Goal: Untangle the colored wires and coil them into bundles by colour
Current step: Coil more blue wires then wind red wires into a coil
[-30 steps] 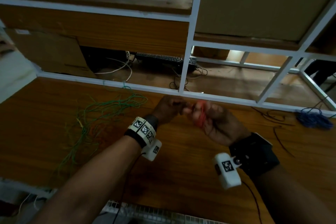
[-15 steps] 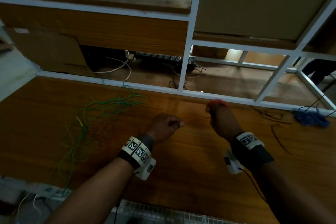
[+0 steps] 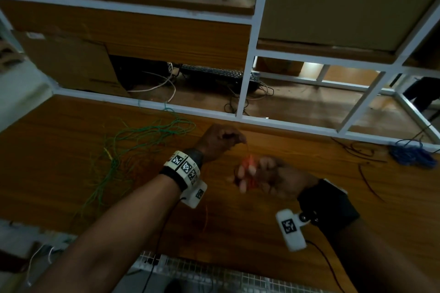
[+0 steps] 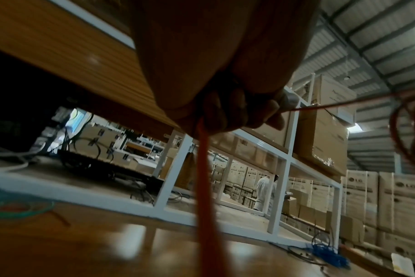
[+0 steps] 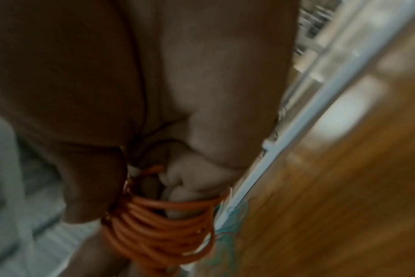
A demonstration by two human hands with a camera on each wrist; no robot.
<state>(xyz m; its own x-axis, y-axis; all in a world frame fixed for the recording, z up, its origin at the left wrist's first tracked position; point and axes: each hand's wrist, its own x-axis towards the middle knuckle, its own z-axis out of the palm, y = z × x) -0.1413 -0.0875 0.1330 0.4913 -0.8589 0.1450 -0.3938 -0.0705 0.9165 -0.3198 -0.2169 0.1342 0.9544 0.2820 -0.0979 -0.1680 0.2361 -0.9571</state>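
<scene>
An orange wire coil [image 3: 249, 169] [image 5: 161, 228] is wound in several loops around the curled fingers of my right hand [image 3: 259, 177], which holds it above the middle of the wooden table [image 3: 59, 150]. My left hand [image 3: 223, 139] is up and to the left of it and pinches the loose orange strand [image 4: 339, 105] that runs over to the coil; the strand's tail [image 4: 205, 187] hangs down from that fist. A loose green wire tangle [image 3: 142, 135] lies on the table at the left. A blue wire bundle [image 3: 413, 153] lies at the far right edge.
Thin dark wires [image 3: 359, 152] lie on the table next to the blue bundle. A white metal shelf frame [image 3: 245, 74] borders the table's far edge, with a black keyboard [image 3: 219, 74] and cables behind it. A wire grille [image 3: 214, 273] runs along the near edge.
My right hand has come back down and left from the far edge with the orange coil. My left hand has risen toward the far edge and now holds the strand taut to the coil.
</scene>
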